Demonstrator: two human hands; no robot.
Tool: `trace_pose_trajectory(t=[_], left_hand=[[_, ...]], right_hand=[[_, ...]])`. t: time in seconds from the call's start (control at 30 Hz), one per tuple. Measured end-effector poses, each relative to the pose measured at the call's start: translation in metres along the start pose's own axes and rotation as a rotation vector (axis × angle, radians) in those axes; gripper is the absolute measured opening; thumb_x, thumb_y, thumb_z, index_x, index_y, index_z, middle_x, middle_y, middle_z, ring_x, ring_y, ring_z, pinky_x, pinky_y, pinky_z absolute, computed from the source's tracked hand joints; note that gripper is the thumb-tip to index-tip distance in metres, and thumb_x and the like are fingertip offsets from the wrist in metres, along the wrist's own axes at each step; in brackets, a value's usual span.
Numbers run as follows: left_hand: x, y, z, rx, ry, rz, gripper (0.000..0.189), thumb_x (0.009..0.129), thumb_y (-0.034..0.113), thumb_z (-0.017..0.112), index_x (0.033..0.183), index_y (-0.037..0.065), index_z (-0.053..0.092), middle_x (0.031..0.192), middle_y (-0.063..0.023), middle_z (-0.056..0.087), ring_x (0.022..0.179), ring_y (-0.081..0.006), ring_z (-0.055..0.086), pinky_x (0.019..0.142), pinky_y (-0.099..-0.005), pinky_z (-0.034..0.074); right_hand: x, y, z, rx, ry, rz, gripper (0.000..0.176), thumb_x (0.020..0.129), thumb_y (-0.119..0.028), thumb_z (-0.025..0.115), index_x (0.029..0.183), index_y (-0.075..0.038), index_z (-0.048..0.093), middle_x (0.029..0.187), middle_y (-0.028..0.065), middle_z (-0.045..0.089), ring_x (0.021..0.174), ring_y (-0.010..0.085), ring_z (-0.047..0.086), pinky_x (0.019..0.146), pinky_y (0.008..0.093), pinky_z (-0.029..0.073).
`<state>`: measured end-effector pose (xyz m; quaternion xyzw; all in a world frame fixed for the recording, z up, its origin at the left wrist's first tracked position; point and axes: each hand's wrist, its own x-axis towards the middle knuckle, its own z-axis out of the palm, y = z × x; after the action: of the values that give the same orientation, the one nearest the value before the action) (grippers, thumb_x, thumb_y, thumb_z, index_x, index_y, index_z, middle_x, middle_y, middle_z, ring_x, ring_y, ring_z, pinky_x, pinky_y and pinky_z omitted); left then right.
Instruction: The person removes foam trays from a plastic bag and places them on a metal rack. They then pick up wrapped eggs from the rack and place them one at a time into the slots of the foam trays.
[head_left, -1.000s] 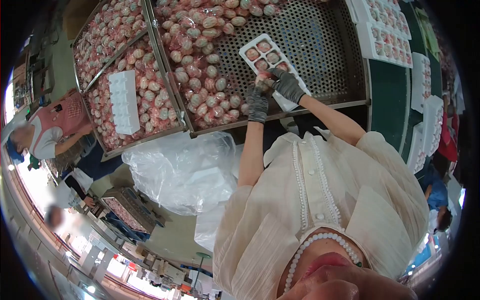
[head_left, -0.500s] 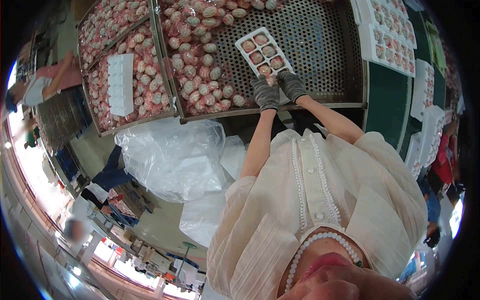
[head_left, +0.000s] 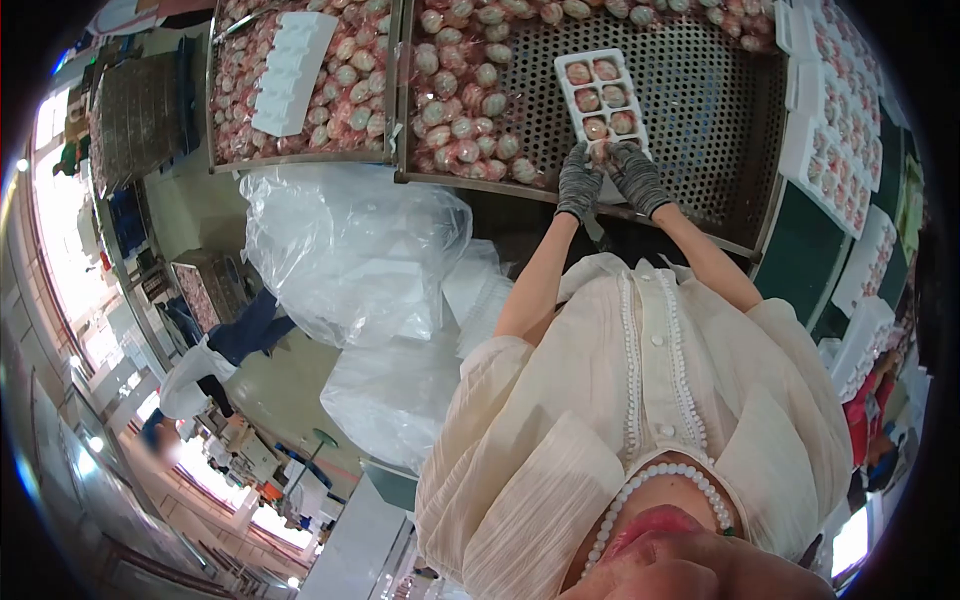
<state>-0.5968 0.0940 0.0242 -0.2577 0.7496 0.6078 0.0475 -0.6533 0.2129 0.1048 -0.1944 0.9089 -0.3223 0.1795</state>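
A white compartment tray [head_left: 567, 88] lies on the perforated metal surface, with round red-and-white wrapped items in several of its pockets. At its near end, my left hand [head_left: 579, 188], in a grey striped glove, has its fingers curled against one wrapped item [head_left: 600, 153]. Close beside it, my right hand [head_left: 638, 178], gloved alike, holds the other side of that item, partly covering the tray's near corner. The fingertips and the lowest pockets are partly hidden.
Many loose wrapped items [head_left: 462, 100] fill the left side of the metal bin [head_left: 480, 184]. A neighbouring bin holds more, under an upside-down white tray [head_left: 293, 75]. Filled trays [head_left: 835, 165] stand at right. Plastic bags [head_left: 355, 250] hang below; a person [head_left: 215, 360] is at lower left.
The whole view has turned and shifted, so the bins and hands appear farther right. My right hand has closed in on the near-end item beside my left hand.
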Motion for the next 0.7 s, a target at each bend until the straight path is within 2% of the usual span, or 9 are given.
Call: trace_pose_trajectory(t=[0.03,0.07,0.13,0.17,0.23,0.3,0.43,0.53,0.7], left_hand=[[-0.008,0.032,-0.02,-0.158,-0.161,-0.189,0.037,0.076,0.006,0.053,0.112,-0.001,0.045,0.097,-0.0142,0.055,0.085,-0.0192,0.053,0.072,-0.031,0.044],[-0.007,0.022,-0.03,-0.16,-0.158,-0.189,0.037,0.076,0.006,0.053,0.112,-0.001,0.045,0.097,-0.0142,0.055,0.085,-0.0192,0.053,0.072,-0.031,0.044],[-0.004,0.004,-0.047,0.575,0.143,0.393,0.043,0.076,0.014,0.054,0.115,0.0,0.042,0.1,-0.0176,0.053,0.094,-0.0277,0.049,0.083,-0.0388,0.038],[-0.009,0.031,-0.067,0.619,0.166,0.161,0.049,0.074,0.022,0.054,0.117,0.002,0.04,0.106,-0.0195,0.049,0.103,-0.0329,0.043,0.091,-0.0419,0.029],[-0.003,0.03,-0.103,0.784,0.515,0.342,0.054,0.072,0.026,0.057,0.117,0.002,0.04,0.11,-0.0196,0.046,0.105,-0.0332,0.04,0.093,-0.0414,0.028],[0.003,0.051,-0.144,0.896,0.549,0.237,0.059,0.069,0.027,0.06,0.118,0.003,0.039,0.114,-0.0194,0.043,0.107,-0.0342,0.039,0.093,-0.0425,0.027],[0.019,0.043,-0.194,1.098,0.288,0.123,0.062,0.065,0.03,0.063,0.118,0.007,0.041,0.116,-0.0183,0.041,0.106,-0.0331,0.039,0.093,-0.0438,0.027],[0.034,0.029,-0.203,1.22,0.229,0.153,0.061,0.064,0.03,0.063,0.117,0.008,0.043,0.115,-0.0185,0.042,0.106,-0.032,0.04,0.093,-0.045,0.027],[0.042,0.015,-0.216,1.094,0.088,0.254,0.059,0.064,0.028,0.062,0.115,0.007,0.044,0.115,-0.0182,0.042,0.107,-0.0321,0.039,0.094,-0.045,0.027]], right_hand=[[0.0,0.0,0.0,-0.115,-0.001,-0.067,0.039,0.072,-0.021,0.058,0.106,-0.004,0.05,0.103,0.016,0.051,0.097,0.0301,0.047,0.085,0.0378,0.038],[0.001,-0.002,0.0,-0.231,-0.001,-0.133,0.045,0.07,-0.023,0.061,0.109,-0.003,0.048,0.106,0.0159,0.049,0.099,0.0301,0.046,0.085,0.0377,0.037],[0.007,-0.009,0.007,-0.314,-0.039,-0.116,0.054,0.066,-0.024,0.065,0.112,-0.003,0.044,0.11,0.0159,0.046,0.102,0.0302,0.044,0.085,0.0376,0.038],[0.012,-0.01,0.01,-0.324,-0.084,-0.058,0.053,0.066,-0.025,0.064,0.111,-0.003,0.044,0.108,0.0162,0.047,0.101,0.0299,0.045,0.086,0.0375,0.038],[0.013,-0.01,0.013,-0.333,-0.135,0.011,0.052,0.067,-0.025,0.064,0.11,-0.003,0.044,0.106,0.0164,0.048,0.101,0.0296,0.045,0.086,0.0373,0.038],[0.017,-0.01,0.011,-0.292,-0.155,0.062,0.04,0.068,-0.024,0.062,0.1,-0.003,0.049,0.098,0.0174,0.052,0.094,0.0296,0.051,0.081,0.0382,0.041],[0.037,-0.029,0.004,-0.388,-0.197,0.077,0.022,0.069,-0.019,0.057,0.085,-0.005,0.057,0.087,0.017,0.057,0.079,0.0303,0.057,0.07,0.04,0.045],[0.05,-0.025,0.003,-0.465,-0.383,0.086,0.023,0.068,-0.02,0.057,0.087,-0.007,0.057,0.088,0.0164,0.056,0.08,0.0299,0.057,0.071,0.0398,0.045],[0.047,-0.032,-0.007,-0.435,-0.369,0.117,0.026,0.064,-0.02,0.06,0.087,-0.008,0.059,0.091,0.0174,0.058,0.086,0.0275,0.056,0.071,0.0372,0.044]])
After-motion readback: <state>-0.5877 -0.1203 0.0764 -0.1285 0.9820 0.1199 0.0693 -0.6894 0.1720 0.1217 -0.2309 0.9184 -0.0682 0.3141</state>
